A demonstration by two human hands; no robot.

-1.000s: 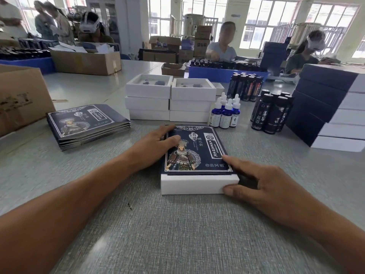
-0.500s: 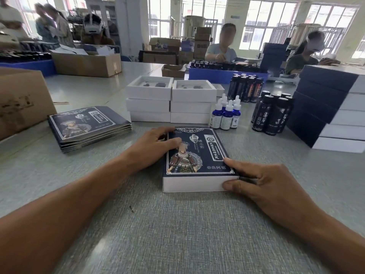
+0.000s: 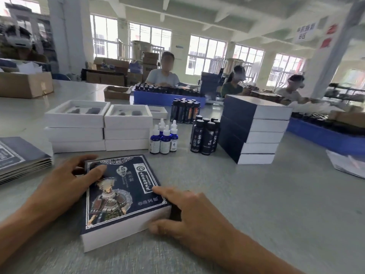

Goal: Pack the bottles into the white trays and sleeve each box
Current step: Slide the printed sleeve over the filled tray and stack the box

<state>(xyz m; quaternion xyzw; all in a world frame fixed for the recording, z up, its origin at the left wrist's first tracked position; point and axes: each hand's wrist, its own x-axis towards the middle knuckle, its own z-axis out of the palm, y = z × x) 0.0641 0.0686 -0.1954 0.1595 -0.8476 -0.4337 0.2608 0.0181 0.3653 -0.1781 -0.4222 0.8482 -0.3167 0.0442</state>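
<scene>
**Ana:** Head view first, biggest thing down: what's under it all?

**Ben:** A grey table (image 3: 266,204), running well back to where other people sit. On its right stands a stack of sleeved boxes (image 3: 254,133), navy sleeves with the white ends showing. Left of centre are two stacks of white trays (image 3: 98,127), side by side and touching (the top ones lie open, with dark shapes in their cut-outs, too small to identify).

**Ana:** And the box being worked?

**Ben:** The navy sleeved box (image 3: 122,198) lies flat at the near edge, between both hands, its white tray end facing the camera. The sleeve covers nearly the whole top.

**Ana:** The hands?

**Ben:** The left hand (image 3: 65,184) clasps the far left corner, thumb laid on the printed top, fingers curled round the edge. The right hand (image 3: 189,212) grips the near right corner, forefinger stretched along the top and thumb pressed to the white end.

**Ana:** Smaller things?

**Ben:** A pile of flat sleeves (image 3: 21,161) at the left edge. Between the trays and the stack, a cluster of black bottles (image 3: 205,135), another cluster behind it (image 3: 184,111), and just beside the trays, blue dropper bottles (image 3: 164,138) with white caps, all upright.
</scene>
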